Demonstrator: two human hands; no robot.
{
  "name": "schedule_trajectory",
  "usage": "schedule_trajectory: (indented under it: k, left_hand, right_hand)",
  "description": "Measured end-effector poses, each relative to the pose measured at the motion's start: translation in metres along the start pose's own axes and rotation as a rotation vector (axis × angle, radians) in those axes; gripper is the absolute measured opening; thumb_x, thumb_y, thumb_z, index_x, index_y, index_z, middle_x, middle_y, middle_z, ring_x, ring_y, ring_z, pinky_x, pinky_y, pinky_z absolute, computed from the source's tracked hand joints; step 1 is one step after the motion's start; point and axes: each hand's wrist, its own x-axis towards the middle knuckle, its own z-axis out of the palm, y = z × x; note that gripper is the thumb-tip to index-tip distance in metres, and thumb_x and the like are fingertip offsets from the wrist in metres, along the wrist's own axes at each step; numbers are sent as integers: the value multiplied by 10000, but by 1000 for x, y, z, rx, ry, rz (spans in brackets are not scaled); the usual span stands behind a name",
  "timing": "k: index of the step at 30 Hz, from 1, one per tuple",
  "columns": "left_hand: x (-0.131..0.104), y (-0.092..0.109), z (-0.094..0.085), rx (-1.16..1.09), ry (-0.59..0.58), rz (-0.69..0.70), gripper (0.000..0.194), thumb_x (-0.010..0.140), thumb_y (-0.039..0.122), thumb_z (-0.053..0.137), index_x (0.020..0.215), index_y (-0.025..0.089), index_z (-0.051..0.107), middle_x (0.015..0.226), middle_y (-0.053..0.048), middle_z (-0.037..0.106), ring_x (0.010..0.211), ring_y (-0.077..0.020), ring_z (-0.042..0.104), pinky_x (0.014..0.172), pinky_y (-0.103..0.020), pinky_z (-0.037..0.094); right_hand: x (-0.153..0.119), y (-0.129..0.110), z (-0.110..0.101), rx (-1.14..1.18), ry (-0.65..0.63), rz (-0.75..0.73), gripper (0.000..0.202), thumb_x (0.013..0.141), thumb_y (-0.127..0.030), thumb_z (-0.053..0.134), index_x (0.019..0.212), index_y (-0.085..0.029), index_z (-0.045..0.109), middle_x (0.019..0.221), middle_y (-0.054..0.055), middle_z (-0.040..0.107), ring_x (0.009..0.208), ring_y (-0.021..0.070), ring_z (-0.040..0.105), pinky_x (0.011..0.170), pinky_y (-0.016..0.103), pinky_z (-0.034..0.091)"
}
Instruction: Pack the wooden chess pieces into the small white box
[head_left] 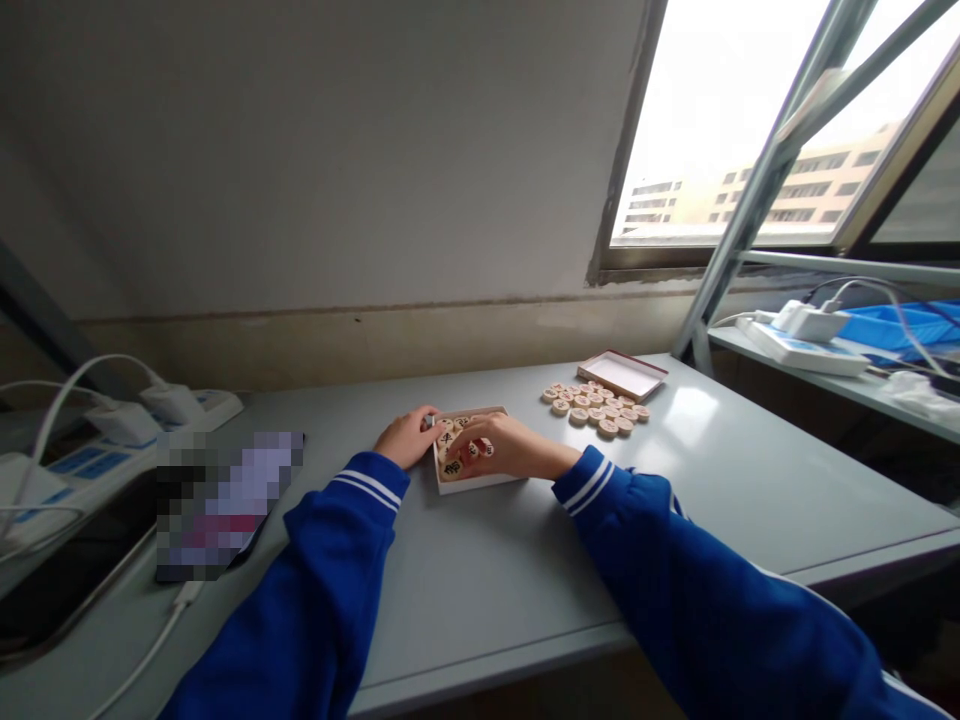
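Observation:
A shallow white box point(480, 483) lies on the desk in front of me, with round wooden Chinese chess pieces point(452, 468) inside, some marked in black. My left hand point(407, 437) grips the box's left wall near its far corner, fingers outside and thumb by the rim. Reaching over the box from the right, my right hand point(495, 440) has its fingers curled down around red-marked chess pieces point(487, 449). It covers much of the box's inside, so the exact number of pieces in its fingers is hidden.
Several loose chess pieces point(596, 403) lie in a cluster to the right, beside the box lid point(622, 374). A phone point(232, 505) with a charging cable point(150, 640) and a power strip point(217, 408) are at the left. A metal post point(739, 230) rises at the right.

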Motion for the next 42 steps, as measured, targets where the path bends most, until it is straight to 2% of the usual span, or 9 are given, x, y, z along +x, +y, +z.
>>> schedule_trajectory:
  k: [7,12,16,20,26,29,32,36,42]
  left_hand:
    - [-1,1,-2,-16,-12,-21,349,739,407,436,997,202,549,878,-62,648,825,-204,588,737,-276,427]
    - [-2,2,-2,-24,-14,-19,346,739,405,441,997,204,556,863,-56,650,813,-202,589,725,-272,432]
    - [-1,2,-1,-13,-13,-12,355,743,410,431,998,196,552,843,-57,648,804,-203,593,714,-268,430]
    - [-1,2,-1,18,-16,-7,358,747,424,418,993,199,549,832,-55,643,795,-203,593,698,-267,425]
    - [-4,6,-6,11,-66,-17,494,734,491,414,1120,186,458,803,-49,628,773,-210,586,664,-277,419]
    - [-6,8,-11,-8,-129,-11,679,679,567,458,1213,158,366,822,-53,617,772,-214,583,670,-284,421]
    - [-7,6,-14,-63,-206,-9,841,606,583,543,1272,137,290,880,-71,613,804,-219,579,699,-291,423]
    - [-6,0,-14,-182,-270,5,962,514,548,652,1300,155,260,959,-92,608,859,-231,576,732,-307,435]
    - [-4,-4,-10,-322,-313,37,929,494,502,694,1265,166,300,1052,-98,590,953,-228,559,810,-311,436]
  right_hand:
    - [0,-4,-1,-33,-29,-4,167,709,-240,603,867,-213,651,806,4,637,704,103,536,657,211,368]
    - [-1,-7,2,-40,54,10,186,680,-238,635,857,-182,617,751,0,631,647,98,535,620,210,362]
    - [0,-6,4,-42,12,0,45,696,-212,620,725,-188,644,704,-11,636,640,92,534,641,210,351]
    - [-1,-2,-3,-58,-21,2,92,734,-263,592,757,-204,659,748,-7,651,677,98,541,665,222,333]
    - [-29,27,-43,-564,182,388,131,769,-278,545,822,-193,628,904,56,623,847,182,526,747,317,287]
    - [-48,49,-57,-739,95,673,159,720,-269,572,834,-173,629,925,104,604,891,238,507,752,361,288]
    - [-59,60,-62,-711,12,770,162,696,-257,561,822,-188,634,868,87,614,882,239,512,744,364,299]
    - [-58,53,-66,-606,-4,686,184,674,-344,590,782,-205,644,811,55,616,827,212,521,719,333,322]
    - [-40,22,-61,-47,-2,331,319,686,-457,577,876,-205,623,875,25,598,768,136,517,649,243,386]
